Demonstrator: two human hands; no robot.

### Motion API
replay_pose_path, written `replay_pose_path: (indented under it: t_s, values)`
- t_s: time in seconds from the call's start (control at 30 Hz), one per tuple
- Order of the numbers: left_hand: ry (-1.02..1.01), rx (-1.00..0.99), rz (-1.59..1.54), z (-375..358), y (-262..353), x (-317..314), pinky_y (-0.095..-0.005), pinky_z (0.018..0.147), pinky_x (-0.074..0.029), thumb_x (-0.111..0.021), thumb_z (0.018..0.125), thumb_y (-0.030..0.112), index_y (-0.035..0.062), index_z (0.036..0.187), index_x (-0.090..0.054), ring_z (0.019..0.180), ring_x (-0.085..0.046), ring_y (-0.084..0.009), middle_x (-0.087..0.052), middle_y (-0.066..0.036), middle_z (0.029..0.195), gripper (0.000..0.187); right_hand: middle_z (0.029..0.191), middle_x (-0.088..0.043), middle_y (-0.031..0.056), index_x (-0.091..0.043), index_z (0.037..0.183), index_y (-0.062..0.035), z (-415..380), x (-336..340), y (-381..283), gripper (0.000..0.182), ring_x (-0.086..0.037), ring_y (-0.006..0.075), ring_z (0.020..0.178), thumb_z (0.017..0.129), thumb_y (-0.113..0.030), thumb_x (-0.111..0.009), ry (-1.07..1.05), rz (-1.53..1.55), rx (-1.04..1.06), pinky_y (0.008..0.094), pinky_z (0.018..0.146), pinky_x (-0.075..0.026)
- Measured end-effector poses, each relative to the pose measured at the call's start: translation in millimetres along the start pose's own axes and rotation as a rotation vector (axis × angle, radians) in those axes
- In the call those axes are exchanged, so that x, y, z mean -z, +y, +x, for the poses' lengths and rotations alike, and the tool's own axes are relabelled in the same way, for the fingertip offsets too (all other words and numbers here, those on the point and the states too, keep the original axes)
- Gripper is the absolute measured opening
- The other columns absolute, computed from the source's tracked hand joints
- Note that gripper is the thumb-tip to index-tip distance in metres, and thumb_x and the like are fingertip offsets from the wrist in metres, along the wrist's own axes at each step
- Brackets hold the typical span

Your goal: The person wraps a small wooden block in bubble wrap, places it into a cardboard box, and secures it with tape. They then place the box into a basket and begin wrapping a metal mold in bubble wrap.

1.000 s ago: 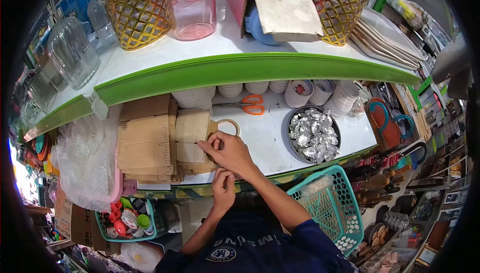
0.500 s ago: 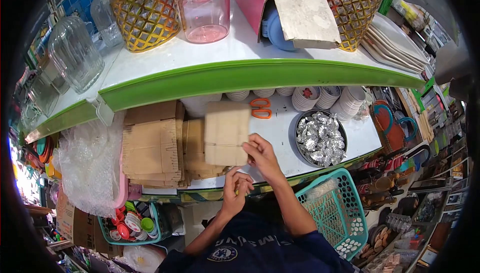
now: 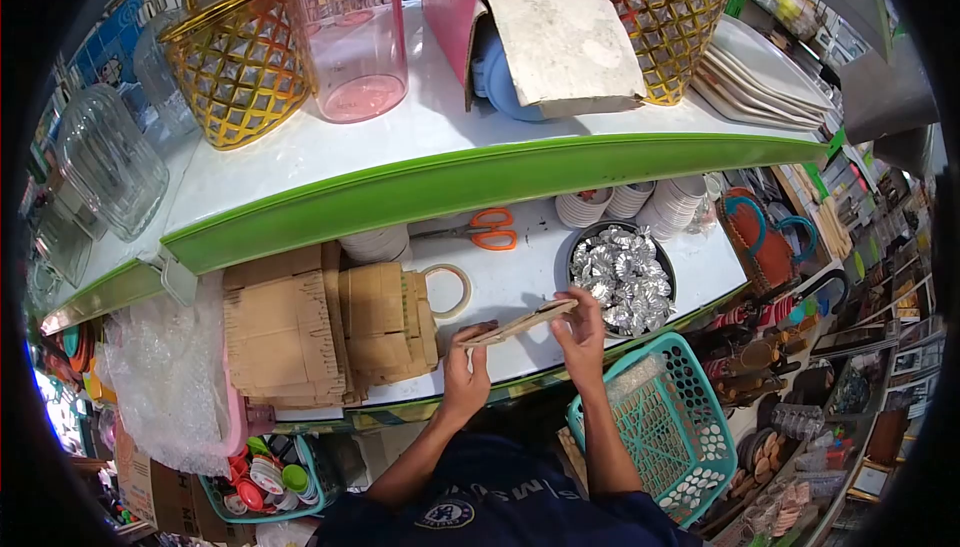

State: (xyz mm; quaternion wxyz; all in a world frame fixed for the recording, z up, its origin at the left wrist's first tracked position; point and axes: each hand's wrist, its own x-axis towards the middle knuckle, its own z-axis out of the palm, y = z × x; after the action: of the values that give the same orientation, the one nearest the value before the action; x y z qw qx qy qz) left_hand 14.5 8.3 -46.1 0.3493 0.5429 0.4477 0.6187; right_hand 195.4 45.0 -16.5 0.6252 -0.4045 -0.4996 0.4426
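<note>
Cardboard (image 3: 522,324) turned edge-on, near counter edge (image 3: 530,381)

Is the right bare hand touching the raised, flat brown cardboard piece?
Touching. The head view shows the right bare hand gripping the raised, flat brown cardboard piece at its right end.

Place: housewares shop | shelved glassware (image 3: 112,162) | stacked bowls (image 3: 675,209) | gold baskets (image 3: 240,72)

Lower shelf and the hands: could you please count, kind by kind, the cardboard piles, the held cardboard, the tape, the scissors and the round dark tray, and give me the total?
Cardboard piles: 2
Held cardboard piece: 1
Tape roll: 1
Scissors: 1
Round dark tray: 1
Total: 6
</note>
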Motion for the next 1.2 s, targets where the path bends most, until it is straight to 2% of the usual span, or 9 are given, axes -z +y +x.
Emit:
replay_pose_path:
  t_s: [0.07,0.17,0.27,0.57,0.73,0.9,1.0,1.07,1.2]
  values:
    - [-0.019,-0.019,0.052,0,-5,4,-0.0371,0.099,-0.047,-0.048,0.104,0.011,-0.0042,0.125,-0.053,0.112,-0.062,-0.0263,-0.064,-0.019,0.120,0.026,0.119,-0.063,0.0117,-0.054,0.128,0.0008,-2,4,17,0.041,-0.060,0.0184,0.112,0.091,-0.007,-0.070,-0.108,-0.206,0.047,0.0326,0.099,-0.045]
    - [-0.093,0.160,0.129,-1,-6,8,-0.0423,0.105,-0.044,-0.048,0.103,0.011,-0.0057,0.138,-0.043,0.122,-0.057,-0.0333,-0.056,-0.025,0.131,0.039,0.113,-0.066,0.0107,-0.055,0.125,0.0015,-4,-5,22,0.038,-0.061,0.0178,0.107,0.092,-0.009,-0.070,-0.088,-0.211,-0.002,0.0323,0.098,-0.045]
    - [-0.152,0.002,0.221,4,1,3,-0.0455,0.111,-0.037,-0.054,0.100,0.013,-0.0095,0.154,-0.010,0.132,-0.045,-0.0420,-0.037,-0.033,0.144,0.073,0.112,-0.066,0.0112,-0.055,0.124,0.0016,-7,1,28,0.039,-0.061,0.0183,0.105,0.091,-0.011,-0.072,-0.106,-0.259,0.003,0.0328,0.097,-0.046]
    - [-0.210,-0.038,0.319,6,0,0,-0.0470,0.113,-0.035,-0.059,0.098,0.014,-0.0080,0.156,0.003,0.137,-0.041,-0.0440,-0.032,-0.034,0.149,0.087,0.126,-0.061,0.0151,-0.048,0.132,0.0015,-7,2,21,0.059,-0.057,0.0217,0.121,0.085,-0.012,-0.080,-0.160,-0.287,0.041,0.0357,0.106,-0.042]
    - [-0.219,-0.032,0.297,8,7,-1,-0.0460,0.116,-0.033,-0.053,0.100,0.010,-0.0081,0.157,-0.002,0.142,-0.035,-0.0456,-0.027,-0.032,0.155,0.079,0.131,-0.057,0.0180,-0.038,0.137,0.0007,-12,6,24,0.067,-0.053,0.0233,0.126,0.086,-0.010,-0.080,-0.176,-0.318,-0.027,0.0370,0.109,-0.040]
    - [-0.190,-0.050,0.353,8,11,0,-0.0444,0.117,-0.032,-0.049,0.101,0.007,-0.0069,0.157,-0.014,0.145,-0.032,-0.0440,-0.028,-0.030,0.157,0.067,0.139,-0.052,0.0222,-0.033,0.145,0.0012,-12,5,28,0.067,-0.053,0.0255,0.127,0.091,-0.005,-0.072,-0.186,-0.357,0.101,0.0371,0.109,-0.040]
    - [-0.171,-0.083,0.345,8,11,0,-0.0447,0.117,-0.032,-0.048,0.102,0.008,-0.0037,0.155,-0.029,0.146,-0.032,-0.0426,-0.031,-0.028,0.157,0.057,0.132,-0.060,0.0263,-0.040,0.145,0.0004,-11,4,23,0.063,-0.061,0.0346,0.122,0.092,-0.012,-0.072,-0.157,-0.440,0.159,0.0407,0.104,-0.047]
    - [-0.174,-0.047,0.328,9,12,0,-0.0452,0.116,-0.033,-0.048,0.102,0.008,0.0016,0.150,-0.042,0.146,-0.032,-0.0426,-0.029,-0.028,0.158,0.049,0.134,-0.059,0.0267,-0.042,0.144,-0.0003,-11,7,25,0.061,-0.061,0.0352,0.123,0.092,-0.012,-0.072,-0.165,-0.452,0.145,0.0406,0.104,-0.046]
    - [-0.177,-0.041,0.336,11,14,-1,-0.0461,0.115,-0.034,-0.048,0.102,0.008,0.0046,0.146,-0.049,0.146,-0.031,-0.0424,-0.029,-0.027,0.158,0.045,0.136,-0.057,0.0272,-0.042,0.144,-0.0004,-11,10,27,0.059,-0.059,0.0361,0.125,0.093,-0.013,-0.070,-0.184,-0.438,0.102,0.0410,0.105,-0.046]
